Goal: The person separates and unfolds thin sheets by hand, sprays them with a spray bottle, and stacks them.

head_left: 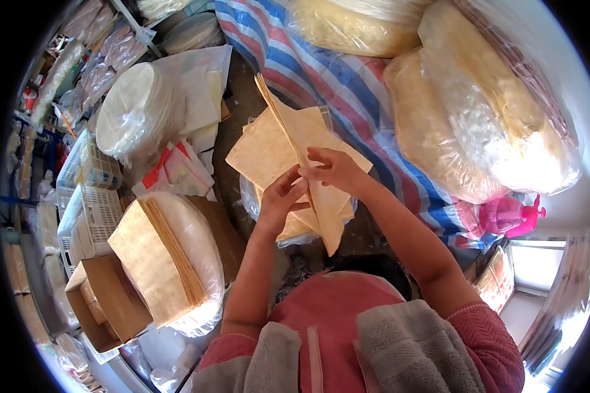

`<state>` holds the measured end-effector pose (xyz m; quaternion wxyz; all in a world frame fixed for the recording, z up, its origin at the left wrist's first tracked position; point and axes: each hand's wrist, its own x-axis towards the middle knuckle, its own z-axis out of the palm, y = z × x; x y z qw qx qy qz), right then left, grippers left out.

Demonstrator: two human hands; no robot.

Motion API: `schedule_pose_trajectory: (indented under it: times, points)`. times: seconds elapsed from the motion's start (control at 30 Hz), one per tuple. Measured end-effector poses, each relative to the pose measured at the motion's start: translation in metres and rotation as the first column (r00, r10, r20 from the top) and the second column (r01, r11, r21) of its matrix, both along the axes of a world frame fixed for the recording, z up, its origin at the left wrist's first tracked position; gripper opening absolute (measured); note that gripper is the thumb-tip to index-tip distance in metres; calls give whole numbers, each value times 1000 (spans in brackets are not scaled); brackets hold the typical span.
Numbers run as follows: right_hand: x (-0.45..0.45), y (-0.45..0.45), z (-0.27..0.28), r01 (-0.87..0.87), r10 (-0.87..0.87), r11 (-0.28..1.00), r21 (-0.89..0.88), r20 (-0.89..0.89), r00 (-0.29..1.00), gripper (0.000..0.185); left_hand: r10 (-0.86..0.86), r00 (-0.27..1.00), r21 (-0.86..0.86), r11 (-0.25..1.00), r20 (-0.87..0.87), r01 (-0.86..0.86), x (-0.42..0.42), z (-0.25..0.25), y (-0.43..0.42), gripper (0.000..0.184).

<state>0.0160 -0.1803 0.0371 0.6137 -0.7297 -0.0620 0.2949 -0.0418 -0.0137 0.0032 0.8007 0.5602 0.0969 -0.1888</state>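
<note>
Standing on edge between the two hands, a thin tan sheaf [276, 112] is leaning over a splayed pile of similar sheets [259, 150]. Left hand [282, 196] is gripping it from the left side near mid-length, fingers curled in, thumb close to the upper edges. Right hand [337, 170] is meeting that edge, fingers half bent and slightly parted; cannot tell whether they are pinching any sheets or only resting. Judging handling: sheaf is looking light and dry, each sheet fairly flexible, the bundle stiffer together; corners are probably cracking or creasing if squeezed, faces perhaps sliding on one another. Best hold is probably lying at mid-length, flat fingers on both faces, leaving corners free. Further out, a second stack [147, 262] is leaning on a bagged round bundle [206, 262] beside a cardboard box [121, 298]; a striped tarp [347, 98] is spreading ahead, bearing large plastic-wrapped bundles [432, 131].
</note>
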Motion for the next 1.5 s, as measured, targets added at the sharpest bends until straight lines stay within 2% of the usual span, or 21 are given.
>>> schedule_pose_trajectory:
  times: [0.13, 0.27, 0.37, 0.47, 0.53, 0.63, 0.73, 0.77, 0.83, 0.97, 1.0, 1.07, 1.17, 1.23, 1.3, 1.33, 1.37, 1.43, 1.47, 1.5]
  points:
    - [8, -11, -18, -2, 4, 1000, -29, 63, 998, 78, -4, 1000, 57, 998, 22, 3, 1, 0, -11, 54]
    - [10, -20, -16, 2, -3, 999, -33, -45, 999, 74, -6, 997, 76, 997, 80, -1, 1, 2, -19, 52]
    - [11, -23, -13, 31, -32, 999, -6, -61, 998, 71, -10, 997, 58, 998, 76, 6, 3, -7, -16, 58]
    - [12, -26, -16, 71, -70, 997, 24, -56, 996, 66, -8, 985, -70, 997, 174, 20, 13, -15, -12, 70]
    - [12, -26, -14, 86, -86, 996, -3, -27, 996, 60, 41, 991, -17, 999, 124, -39, 15, -1, -16, 75]
    - [14, -28, -12, 110, -108, 993, -50, 30, 994, 54, 100, 989, 124, 986, 112, -114, 16, 23, -33, 76]
    - [11, -21, -4, 55, 45, 970, -237, 396, 917, 36, 152, 975, 241, 952, 162, -189, 21, 5, -42, 76]
    - [10, -20, -6, 66, 25, 975, -212, 401, 916, 34, 172, 968, 270, 938, 185, -218, 22, -5, -43, 76]
    - [10, -17, -15, 86, -13, 984, -159, 409, 912, 31, 203, 975, 227, 949, 90, -218, 21, 5, -41, 76]
    - [4, -5, -24, 182, -40, 948, -260, 471, 881, 30, 261, 963, 151, 957, -65, -249, 21, 23, -42, 72]
    - [4, -4, -25, 176, -20, 943, -281, 481, 877, 29, 246, 969, 321, 915, 33, -243, 22, 20, -43, 70]
    - [3, -1, -22, 166, 16, 934, -317, 501, 865, 28, 163, 965, 622, 739, 208, -259, 21, 6, -46, 65]
    - [9, -9, -20, 199, 73, 898, -394, 578, 813, 25, 89, 885, 636, 663, 456, -395, 21, -27, -27, 53]
    - [31, -36, -41, 282, 131, 832, -477, 664, 736, 25, 88, 891, 460, 832, 445, -311, 17, -43, -3, 49]
    - [57, -76, -52, 238, 191, 869, -435, 737, 648, 24, 129, 916, 247, 940, 380, -235, 11, -44, 22, 46]
    - [63, -95, -50, 308, 162, 882, -355, 845, 510, 21, 163, 936, 129, 969, 313, -212, 7, -43, 34, 44]
    - [68, -114, -47, 363, 130, 893, -264, 926, 355, 19, 160, 944, 82, 978, 287, -191, 5, -44, 49, 44]
    - [90, -153, -44, 459, 103, 858, -230, 953, 285, 13, 190, 957, -12, 981, 221, -192, 2, -42, 68, 43]
    - [90, -164, -16, 301, 13, 931, -209, 839, 544, 16, 200, 963, -61, 979, 183, -192, 2, -44, 76, 43]
    - [91, -175, 12, 209, -71, 968, -138, 647, 759, 20, 199, 968, -100, 978, 151, -186, 4, -53, 86, 43]
